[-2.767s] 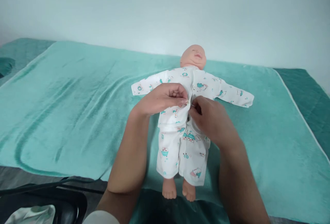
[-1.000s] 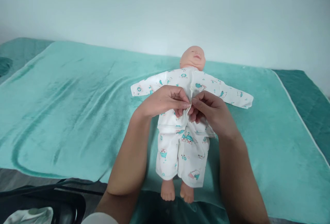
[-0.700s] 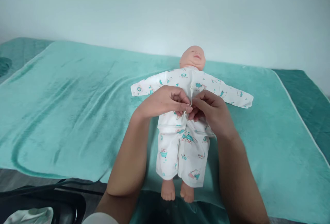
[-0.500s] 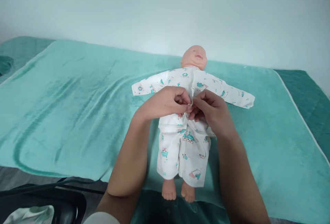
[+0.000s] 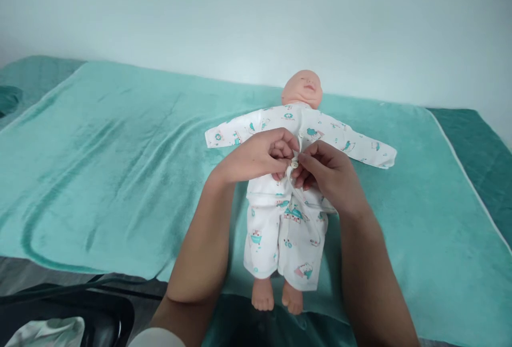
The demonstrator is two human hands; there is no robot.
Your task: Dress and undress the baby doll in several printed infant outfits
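White, teal-printed doll shirt point(image 5: 298, 128); small round button point(image 5: 294, 164) showing.

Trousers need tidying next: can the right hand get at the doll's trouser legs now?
Probably yes: the right hand is busy at the shirt button, but the trouser legs lie uncovered just below it.

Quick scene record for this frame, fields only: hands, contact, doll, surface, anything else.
left hand: fingers pinched on the shirt front, just left of the button
right hand: fingers pinched on the shirt front, just right of the button
doll: on its back, sleeves spread, bare feet toward the camera
trousers: white, printed, matching the shirt
blanket: teal, under the doll
near left corner: black object with pale cloth, partly out of view
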